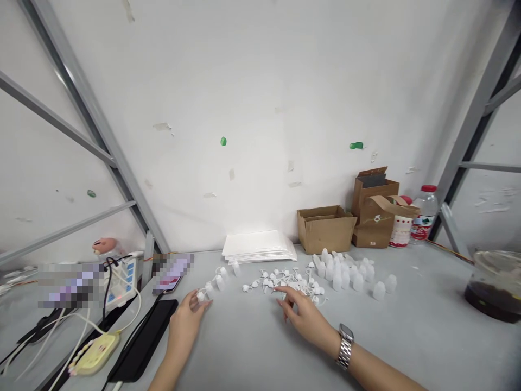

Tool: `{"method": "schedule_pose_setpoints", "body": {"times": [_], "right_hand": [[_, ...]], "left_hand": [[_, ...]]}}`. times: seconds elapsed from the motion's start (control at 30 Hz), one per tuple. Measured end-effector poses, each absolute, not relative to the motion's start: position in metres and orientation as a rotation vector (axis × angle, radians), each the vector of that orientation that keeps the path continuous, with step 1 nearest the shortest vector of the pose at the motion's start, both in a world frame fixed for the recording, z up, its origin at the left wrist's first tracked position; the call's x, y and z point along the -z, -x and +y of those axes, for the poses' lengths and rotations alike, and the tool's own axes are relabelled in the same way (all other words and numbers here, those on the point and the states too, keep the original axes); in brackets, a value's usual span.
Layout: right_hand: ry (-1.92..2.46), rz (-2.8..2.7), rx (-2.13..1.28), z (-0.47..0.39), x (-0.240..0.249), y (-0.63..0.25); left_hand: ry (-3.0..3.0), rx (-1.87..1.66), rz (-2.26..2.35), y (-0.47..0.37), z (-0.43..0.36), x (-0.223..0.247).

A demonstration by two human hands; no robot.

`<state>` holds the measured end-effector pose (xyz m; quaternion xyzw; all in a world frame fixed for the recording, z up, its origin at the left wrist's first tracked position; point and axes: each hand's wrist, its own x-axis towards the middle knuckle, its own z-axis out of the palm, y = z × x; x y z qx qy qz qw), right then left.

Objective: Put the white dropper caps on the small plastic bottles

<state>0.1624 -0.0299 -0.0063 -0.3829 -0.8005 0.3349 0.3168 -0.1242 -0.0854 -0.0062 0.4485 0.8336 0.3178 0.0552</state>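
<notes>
My left hand (189, 315) is at the left of the grey table, its thumb and fingers closed round a small white capped piece (201, 296). Beside it a short slanting row of similar translucent pieces (220, 281) runs toward the back. My right hand (299, 312), with a metal watch on the wrist, hovers at the front edge of a loose pile of small white parts with thin loops (291, 281). Its fingers are apart and nothing shows between them. Right of the pile stand several translucent white bottle-like pieces (345, 276).
White sheets (258, 247) lie stacked against the wall. Behind the pieces are an open cardboard box (328, 233), a brown paper bag (372, 222) and a bottle (425, 214). A cup of dark liquid (494, 293) stands right; a black power bank (146, 339), phones and cables lie left.
</notes>
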Motion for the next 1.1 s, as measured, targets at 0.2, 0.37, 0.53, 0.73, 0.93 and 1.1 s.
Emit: {"method": "schedule_pose_setpoints", "body": {"times": [0.2, 0.37, 0.53, 0.73, 0.93, 1.1], "right_hand": [[1.113, -2.024, -0.419, -0.006, -0.005, -0.183], [1.499, -1.897, 0.295, 0.025, -0.015, -0.218], [1.626, -1.978, 0.502, 0.036, -0.010, -0.229], [1.605, -2.042, 0.541, 0.043, -0.001, -0.227], [1.603, -2.043, 0.549, 0.043, 0.003, -0.226], [1.604, -2.043, 0.509, 0.046, 0.005, -0.228]], "left_hand": [[-1.635, -1.455, 2.777, 0.088, -0.110, -0.011], [-1.850, -1.138, 2.101, 0.040, -0.081, -0.024], [-1.913, -0.697, 1.757, 0.007, -0.030, -0.025], [-1.999, -0.606, 1.868, -0.006, -0.016, -0.007], [-1.899, -0.650, 2.033, 0.007, -0.021, 0.000], [-1.940, -0.549, 2.093, 0.008, -0.018, 0.004]]}}
